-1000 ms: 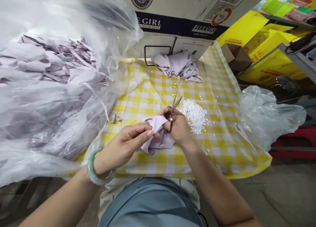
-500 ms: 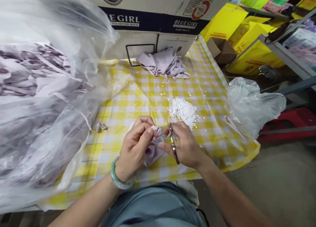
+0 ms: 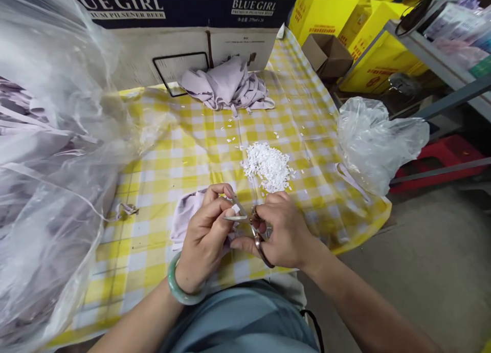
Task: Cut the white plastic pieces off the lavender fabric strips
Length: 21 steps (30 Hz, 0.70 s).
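My left hand (image 3: 209, 225), with a green bangle at the wrist, pinches a pale lilac fabric piece (image 3: 186, 215). A small white tag (image 3: 235, 208) sticks up at its fingertips. My right hand (image 3: 282, 230) is closed round the handles of a pair of scissors (image 3: 261, 245). The scissors' blades are apart and reach to the left hand's fingertips, beside the white tag. Part of the fabric is hidden behind my left hand. Just beyond the hands lies a heap of small white snippets (image 3: 268, 166).
Lilac fabric pieces (image 3: 226, 84) lie bunched against a beer carton (image 3: 141, 51) at the back. A large clear plastic bag (image 3: 69, 189) of lilac fabric fills the left. A crumpled plastic bag (image 3: 379, 143) sits at the right edge of the checked tablecloth (image 3: 153, 179), near a metal shelf (image 3: 441, 61).
The scissors have opened, and their blades have come to the white tag at my left fingertips. More lilac fabric shows left of my left hand. The view has shifted right and down.
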Motion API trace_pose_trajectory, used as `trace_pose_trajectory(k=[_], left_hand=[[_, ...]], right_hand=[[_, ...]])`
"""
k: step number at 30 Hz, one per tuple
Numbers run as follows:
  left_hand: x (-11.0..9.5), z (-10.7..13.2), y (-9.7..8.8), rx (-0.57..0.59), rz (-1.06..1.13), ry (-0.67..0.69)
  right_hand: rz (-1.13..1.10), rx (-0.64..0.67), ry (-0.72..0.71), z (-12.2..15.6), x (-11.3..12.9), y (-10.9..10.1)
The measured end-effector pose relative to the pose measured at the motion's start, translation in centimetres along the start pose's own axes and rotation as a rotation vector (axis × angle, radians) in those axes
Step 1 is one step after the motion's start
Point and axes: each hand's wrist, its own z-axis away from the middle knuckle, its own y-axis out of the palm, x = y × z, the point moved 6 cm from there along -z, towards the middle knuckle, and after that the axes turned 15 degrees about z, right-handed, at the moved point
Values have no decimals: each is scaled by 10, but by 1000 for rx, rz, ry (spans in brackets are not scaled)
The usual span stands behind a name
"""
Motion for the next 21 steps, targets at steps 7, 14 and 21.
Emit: trace_pose_trajectory(k=[7, 14, 21], left_hand=[[0, 0, 4, 50, 3, 4], [3, 0, 6, 79, 30, 14], [2, -4, 14, 93, -3, 55]], right_hand=[[-21, 18, 6, 1, -1, 4], [-6, 42, 4, 1, -2, 7], [15, 0, 34, 6, -9, 2]])
